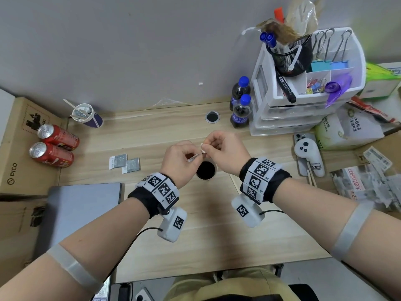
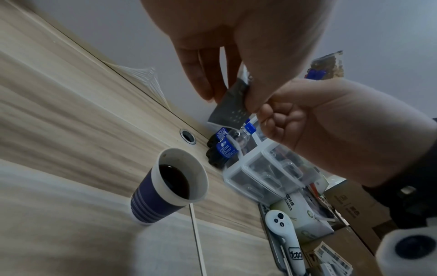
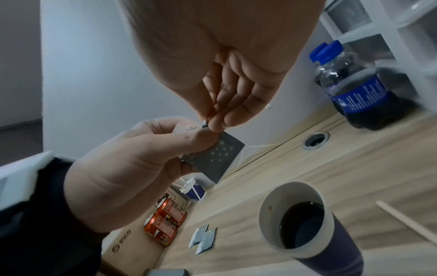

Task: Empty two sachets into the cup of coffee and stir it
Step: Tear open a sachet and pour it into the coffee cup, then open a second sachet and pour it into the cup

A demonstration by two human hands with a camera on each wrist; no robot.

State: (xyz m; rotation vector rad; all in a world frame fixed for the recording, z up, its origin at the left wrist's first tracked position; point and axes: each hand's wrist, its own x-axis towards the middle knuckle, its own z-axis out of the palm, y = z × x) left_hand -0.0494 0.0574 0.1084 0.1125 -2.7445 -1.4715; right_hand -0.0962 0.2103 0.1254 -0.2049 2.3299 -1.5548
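Note:
A small grey sachet (image 1: pixel 200 152) is held in the air just above and behind the cup of coffee (image 1: pixel 206 170). My left hand (image 1: pixel 191 156) pinches the sachet body (image 3: pixel 217 156). My right hand (image 1: pixel 209 146) pinches its top edge between thumb and fingertips (image 3: pixel 220 119). The blue paper cup (image 2: pixel 165 184) stands upright on the desk, about half full of dark coffee (image 3: pixel 300 226). Two more sachets (image 1: pixel 124 163) lie flat on the desk to the left. A wooden stirrer (image 3: pixel 406 223) lies on the desk to the right of the cup.
Two cola bottles (image 1: pixel 240 109) and a white drawer unit (image 1: pixel 303 105) stand at the back right. Two red cans (image 1: pixel 54 146) lie on a cardboard box at the left. A second paper cup (image 1: pixel 86 116) stands at the back left, a white controller (image 1: pixel 309 157) lies at the right, and a grey laptop (image 1: pixel 82 211) lies at the front left.

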